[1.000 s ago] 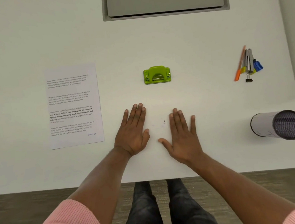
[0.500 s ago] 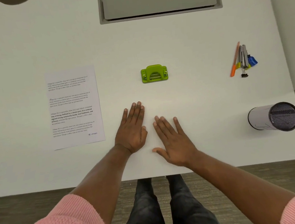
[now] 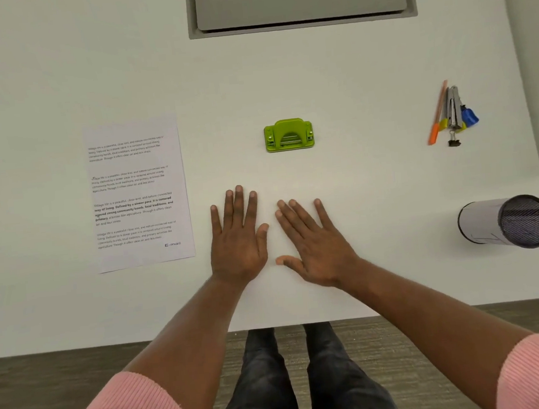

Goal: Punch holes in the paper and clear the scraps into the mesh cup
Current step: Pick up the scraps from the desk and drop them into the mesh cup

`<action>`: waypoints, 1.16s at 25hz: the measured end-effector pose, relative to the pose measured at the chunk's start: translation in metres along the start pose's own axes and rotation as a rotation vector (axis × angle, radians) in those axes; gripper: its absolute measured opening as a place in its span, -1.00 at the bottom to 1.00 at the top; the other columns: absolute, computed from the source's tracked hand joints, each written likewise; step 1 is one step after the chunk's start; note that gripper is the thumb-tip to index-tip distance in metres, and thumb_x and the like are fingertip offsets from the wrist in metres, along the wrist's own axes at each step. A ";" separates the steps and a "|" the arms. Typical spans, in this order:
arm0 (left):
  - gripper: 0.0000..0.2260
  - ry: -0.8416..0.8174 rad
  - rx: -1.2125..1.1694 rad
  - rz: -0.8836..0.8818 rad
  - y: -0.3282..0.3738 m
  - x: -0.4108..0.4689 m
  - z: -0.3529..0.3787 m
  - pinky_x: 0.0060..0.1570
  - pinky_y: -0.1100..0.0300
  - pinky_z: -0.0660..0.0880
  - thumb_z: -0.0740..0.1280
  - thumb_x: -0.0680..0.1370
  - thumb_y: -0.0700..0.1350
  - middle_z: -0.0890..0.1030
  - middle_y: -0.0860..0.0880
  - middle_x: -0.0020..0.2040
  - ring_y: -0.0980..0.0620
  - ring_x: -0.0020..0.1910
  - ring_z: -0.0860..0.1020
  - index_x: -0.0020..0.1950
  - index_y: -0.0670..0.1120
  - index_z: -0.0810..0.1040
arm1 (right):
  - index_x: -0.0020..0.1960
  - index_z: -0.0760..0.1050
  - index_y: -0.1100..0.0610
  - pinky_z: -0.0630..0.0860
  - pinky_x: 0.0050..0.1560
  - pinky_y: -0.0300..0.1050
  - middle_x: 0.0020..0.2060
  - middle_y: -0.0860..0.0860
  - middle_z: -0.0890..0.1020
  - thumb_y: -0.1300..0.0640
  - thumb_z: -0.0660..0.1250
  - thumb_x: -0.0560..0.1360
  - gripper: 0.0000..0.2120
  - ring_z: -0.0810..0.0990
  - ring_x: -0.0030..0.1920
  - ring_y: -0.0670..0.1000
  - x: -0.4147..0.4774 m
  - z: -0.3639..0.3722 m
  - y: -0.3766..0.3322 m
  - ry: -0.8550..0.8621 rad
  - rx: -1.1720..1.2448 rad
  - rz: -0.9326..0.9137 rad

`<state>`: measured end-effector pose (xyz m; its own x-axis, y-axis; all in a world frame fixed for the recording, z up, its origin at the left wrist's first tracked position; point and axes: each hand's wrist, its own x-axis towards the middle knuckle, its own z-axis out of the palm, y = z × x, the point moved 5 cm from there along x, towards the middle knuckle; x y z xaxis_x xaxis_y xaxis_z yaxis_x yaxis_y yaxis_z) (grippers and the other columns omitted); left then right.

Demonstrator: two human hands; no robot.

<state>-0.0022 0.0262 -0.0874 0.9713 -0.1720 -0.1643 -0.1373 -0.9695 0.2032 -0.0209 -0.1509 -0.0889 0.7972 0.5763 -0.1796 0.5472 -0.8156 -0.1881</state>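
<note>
A printed sheet of paper (image 3: 138, 193) lies flat on the white table (image 3: 373, 179), left of my hands. A lime-green hole punch (image 3: 289, 135) sits at the table's middle, just beyond my fingertips. The mesh cup (image 3: 507, 222) lies on its side at the right, its mouth facing right. My left hand (image 3: 237, 239) rests palm down with fingers spread, holding nothing. My right hand (image 3: 313, 241) lies flat beside it, angled left, fingers apart and empty. Both hands are apart from the paper and the punch.
A cluster of stationery (image 3: 452, 115) with an orange pen, a metal stapler, a blue item and a binder clip lies at the far right. A grey cable hatch (image 3: 301, 1) is set in the table's far side. The table's near edge runs just behind my wrists.
My right hand has slid left and turned its fingers toward the left hand. The left hand has stayed flat in place.
</note>
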 end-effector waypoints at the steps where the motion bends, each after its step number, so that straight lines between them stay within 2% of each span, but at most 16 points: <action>1: -0.42 -0.003 -0.005 -0.001 0.001 0.000 0.000 0.61 -0.22 -0.06 -0.01 0.70 0.09 -0.06 -0.11 0.70 -0.10 0.68 -0.11 0.69 -0.05 -0.04 | 0.67 -0.09 0.17 -0.08 0.59 0.36 0.67 0.10 -0.07 -0.37 -0.04 0.64 -0.18 -0.12 0.66 0.10 -0.001 0.001 -0.001 0.010 0.006 -0.013; 5: -0.43 -0.016 -0.043 -0.011 0.000 0.001 0.000 0.61 -0.24 -0.06 0.00 0.68 0.04 -0.05 -0.11 0.70 -0.10 0.68 -0.11 0.69 -0.06 -0.01 | 0.66 -0.08 0.19 -0.08 0.59 0.36 0.67 0.09 -0.05 -0.37 -0.01 0.64 -0.17 -0.09 0.66 0.10 -0.014 0.009 -0.023 0.004 0.026 -0.155; 9: -0.43 -0.009 -0.040 -0.016 -0.001 0.002 0.000 0.61 -0.22 -0.08 -0.01 0.69 0.04 -0.05 -0.10 0.70 -0.09 0.68 -0.11 0.69 -0.06 0.00 | 0.67 -0.07 0.17 -0.03 0.58 0.37 0.67 0.10 -0.05 -0.33 -0.01 0.66 -0.21 -0.10 0.67 0.10 -0.003 0.002 -0.019 0.020 0.077 -0.026; 11: -0.43 0.001 -0.043 -0.011 0.000 0.001 0.001 0.61 -0.23 -0.08 0.01 0.68 0.04 -0.03 -0.10 0.70 -0.09 0.68 -0.10 0.68 -0.07 0.02 | 0.66 -0.01 0.18 -0.03 0.61 0.30 0.67 0.11 0.01 -0.22 0.04 0.69 -0.29 -0.05 0.66 0.11 -0.001 -0.006 -0.005 0.093 0.149 0.079; 13: -0.43 0.010 -0.046 -0.012 0.001 0.002 0.001 0.61 -0.23 -0.07 0.02 0.69 0.04 -0.02 -0.10 0.70 -0.09 0.68 -0.09 0.68 -0.07 0.02 | 0.64 0.11 0.19 0.08 0.61 0.22 0.64 0.13 0.13 -0.09 0.10 0.71 -0.40 0.07 0.65 0.12 0.005 -0.017 0.011 0.158 0.218 0.146; 17: -0.44 0.020 -0.040 -0.009 -0.001 0.001 0.001 0.61 -0.23 -0.06 0.01 0.69 0.04 -0.03 -0.09 0.70 -0.08 0.68 -0.10 0.68 -0.06 0.02 | 0.58 0.28 0.18 0.19 0.60 0.09 0.57 0.14 0.32 0.06 0.17 0.70 -0.52 0.28 0.58 0.14 0.025 -0.029 0.011 0.142 0.225 0.073; 20: -0.44 0.018 -0.044 -0.014 0.000 0.002 0.000 0.61 -0.22 -0.06 0.00 0.68 0.05 -0.02 -0.09 0.70 -0.08 0.68 -0.09 0.68 -0.06 0.03 | 0.51 0.41 0.21 0.32 0.53 0.05 0.50 0.16 0.44 0.27 0.32 0.59 -0.51 0.41 0.51 0.16 0.021 -0.031 0.008 0.145 0.201 0.027; 23: -0.43 0.005 -0.046 -0.018 0.000 0.002 0.000 0.61 -0.21 -0.08 0.00 0.68 0.05 -0.02 -0.09 0.70 -0.08 0.68 -0.09 0.68 -0.06 0.02 | 0.42 0.52 0.24 0.54 0.30 0.01 0.41 0.16 0.55 0.48 0.39 0.37 -0.38 0.55 0.39 0.17 0.007 -0.035 0.013 0.160 0.180 0.016; 25: -0.43 0.005 -0.043 -0.018 0.001 0.001 -0.002 0.61 -0.22 -0.06 0.01 0.68 0.04 -0.02 -0.09 0.69 -0.09 0.68 -0.08 0.68 -0.06 0.03 | 0.31 0.60 0.25 0.67 -0.03 -0.02 0.28 0.14 0.65 0.52 0.42 0.30 -0.40 0.65 0.23 0.17 0.001 -0.040 0.016 0.186 0.178 0.022; 27: -0.43 0.001 -0.048 -0.022 0.001 0.001 -0.003 0.61 -0.23 -0.05 0.01 0.68 0.03 -0.01 -0.10 0.69 -0.10 0.68 -0.07 0.68 -0.07 0.03 | 0.19 0.67 0.25 0.65 -0.29 -0.08 0.12 0.09 0.71 0.52 0.46 0.28 -0.50 0.70 0.04 0.14 0.001 -0.044 0.018 0.203 0.196 0.029; 29: -0.43 -0.002 -0.048 -0.024 0.002 0.001 -0.004 0.61 -0.23 -0.05 0.01 0.67 0.03 -0.01 -0.10 0.69 -0.10 0.68 -0.07 0.68 -0.07 0.04 | 0.07 0.70 0.26 0.60 -0.40 -0.07 -0.02 0.08 0.72 0.51 0.47 0.30 -0.62 0.69 -0.11 0.15 0.002 -0.049 0.018 0.199 0.208 0.035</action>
<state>-0.0009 0.0249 -0.0829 0.9738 -0.1493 -0.1714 -0.1045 -0.9637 0.2457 0.0032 -0.1674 -0.0456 0.8604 0.5097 -0.0007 0.4707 -0.7951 -0.3824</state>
